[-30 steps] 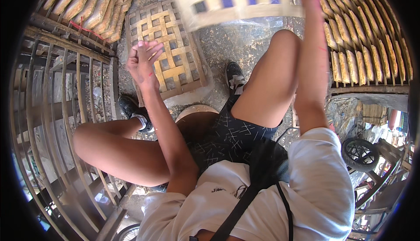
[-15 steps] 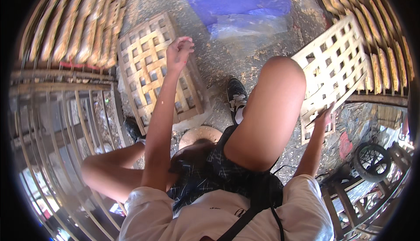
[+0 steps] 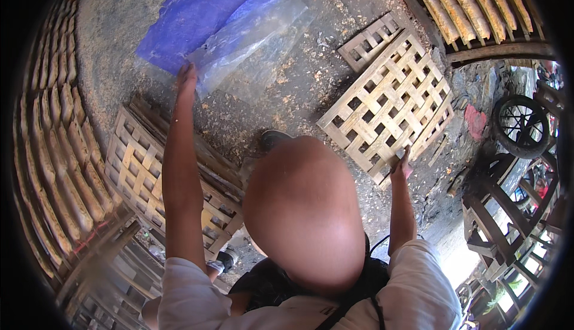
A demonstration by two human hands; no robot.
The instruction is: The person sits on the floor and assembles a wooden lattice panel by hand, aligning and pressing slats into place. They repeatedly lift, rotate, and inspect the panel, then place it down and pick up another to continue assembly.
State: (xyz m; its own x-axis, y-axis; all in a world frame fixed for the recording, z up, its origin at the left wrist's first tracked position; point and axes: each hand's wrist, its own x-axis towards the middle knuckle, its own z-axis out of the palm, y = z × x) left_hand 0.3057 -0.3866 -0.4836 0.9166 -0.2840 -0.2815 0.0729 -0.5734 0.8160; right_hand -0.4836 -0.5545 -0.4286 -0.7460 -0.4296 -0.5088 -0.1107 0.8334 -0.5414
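Observation:
My right hand (image 3: 402,165) grips the near corner of a pale woven lattice panel (image 3: 388,99), thumb on top. The panel is tilted over the floor at my right, with a smaller lattice piece (image 3: 372,40) showing past its far edge. My left arm is stretched forward, and in view the left hand (image 3: 187,77) overlaps the near edge of a blue plastic sheet (image 3: 215,19). Its fingers are bunched and seen from behind; whether they touch the sheet is unclear. Under that arm, more lattice panels (image 3: 140,168) lie stacked at my left.
My raised knee (image 3: 305,210) fills the middle. Stacked ridged strips (image 3: 54,162) line the left side; similar ones (image 3: 472,13) stand at the far right. A small spoked wheel (image 3: 521,126) and a wooden frame (image 3: 496,216) are on the right. Scraps litter the floor.
The view has swung to the right. My left hand has gone from above the left panels to near the blue sheet. The right hand still grips its panel, now farther forward.

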